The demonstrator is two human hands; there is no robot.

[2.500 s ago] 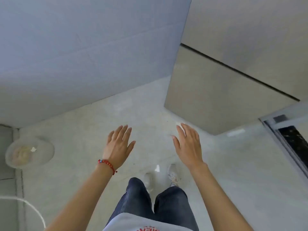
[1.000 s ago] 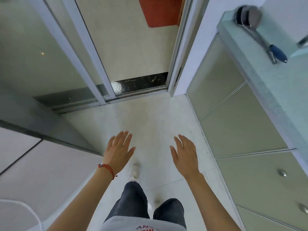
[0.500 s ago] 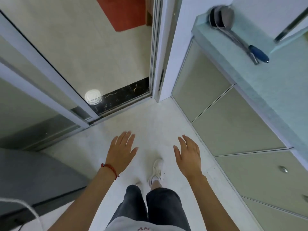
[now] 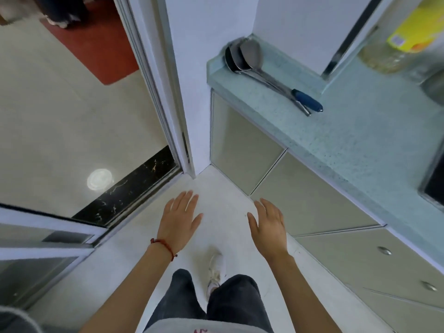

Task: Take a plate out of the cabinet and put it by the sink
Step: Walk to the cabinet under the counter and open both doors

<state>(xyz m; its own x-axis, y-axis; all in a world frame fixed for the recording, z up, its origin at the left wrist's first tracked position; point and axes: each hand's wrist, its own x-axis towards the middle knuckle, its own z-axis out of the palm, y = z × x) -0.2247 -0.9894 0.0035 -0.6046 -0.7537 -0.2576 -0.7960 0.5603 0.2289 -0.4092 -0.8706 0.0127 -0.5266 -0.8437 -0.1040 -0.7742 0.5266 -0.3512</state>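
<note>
Hands empty: left hand (image 4: 179, 221) and right hand (image 4: 270, 227) spread flat, palms down, above the floor (image 4: 223, 210). Closed cabinet doors (image 4: 310, 203) at 3 o'clock; plate not visible. Ladles (image 4: 269, 75) on the countertop (image 4: 341, 138) at 1 o'clock.

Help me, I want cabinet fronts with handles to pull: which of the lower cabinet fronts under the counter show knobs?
The nearest ones, lower right: one front carries a round metal knob, and the next below it another knob. The two farther doors are plain.
</note>
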